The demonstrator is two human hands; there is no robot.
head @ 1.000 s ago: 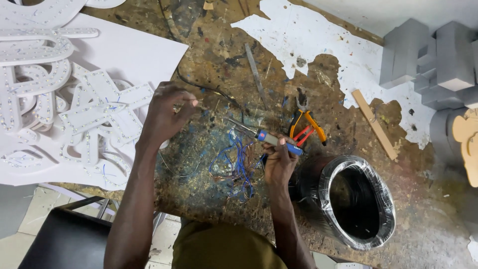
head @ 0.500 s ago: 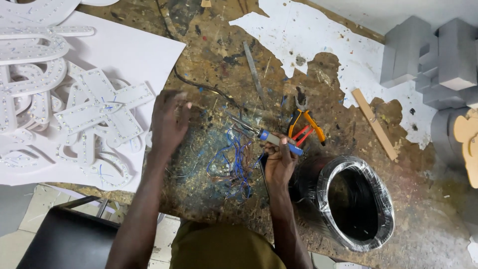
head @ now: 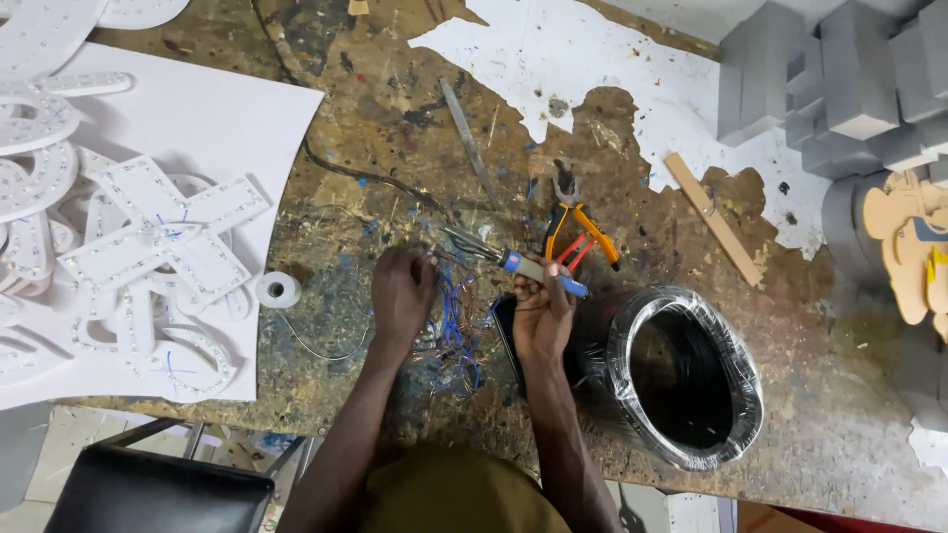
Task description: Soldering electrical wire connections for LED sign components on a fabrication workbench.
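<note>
- Paint-stained and scratched, the brown surface (head: 375,109) in front of you carries white patches at its far side and a large white sheet (head: 212,114) on the left.
- Your right hand (head: 541,314) is clenched around the handle of a soldering iron (head: 513,262), which has a blue and grey grip; its metal tip points left toward your other hand.
- Your left hand (head: 402,292) rests palm down on the surface, its fingers (head: 413,259) curled onto thin wires at the iron's tip; you cannot tell whether they pinch a wire or only press on it.
- A tangle of blue and red wires (head: 456,331) lies between your two hands, spreading toward you.
- Pliers with orange and red handles (head: 583,229) lie just beyond your right hand, apart from it.
- A black coil wrapped in clear film (head: 691,375) sits just right of your right wrist.
- A small roll of white tape (head: 278,289) lies left of your left hand, at the edge of the white sheet.
- White letter shapes studded with small lights (head: 148,247) are heaped on that sheet, well left of your hands.
- A wooden stick (head: 713,217) lies far right of the pliers, and grey foam blocks (head: 849,79) are stacked in the far right corner.
- A metal file (head: 466,138) lies on the far side of the surface.
</note>
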